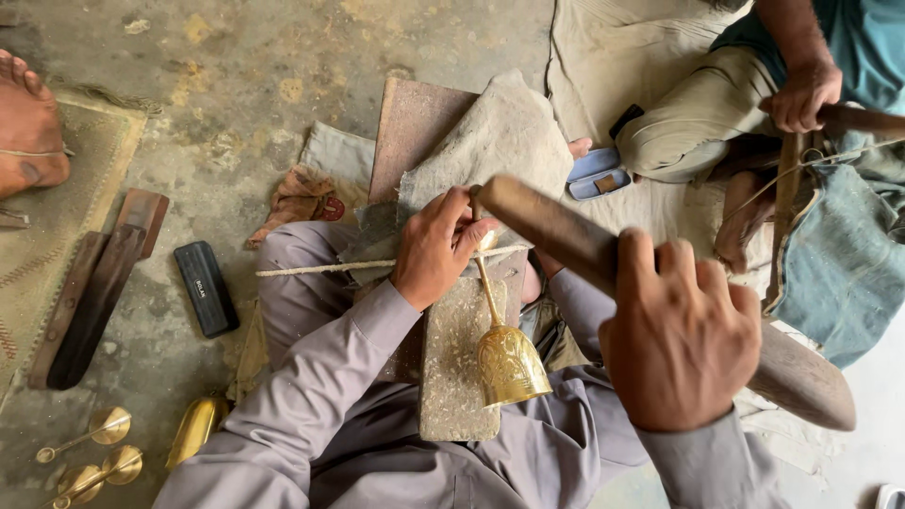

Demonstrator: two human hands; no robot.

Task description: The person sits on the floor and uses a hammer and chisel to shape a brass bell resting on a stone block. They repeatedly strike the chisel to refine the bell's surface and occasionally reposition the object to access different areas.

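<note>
While on the floor at far left lie plain brass stems (90, 451) — unworked, by the look. Left hand (436, 247) clamped round the stem of a brass goblet (507, 356), laid on the worn block (459, 363) over the lap, cup already patterned. Right hand (681, 337) fisted on a wooden mallet (603, 259) — raised; chasing seemingly unfinished.

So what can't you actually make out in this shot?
- Head view: the brass goblet foot, hidden under the left hand.
- Wooden mallet in the right hand: its head is motion-blurred.
- Small brass pieces bottom left: partly cut off by the frame edge.
</note>
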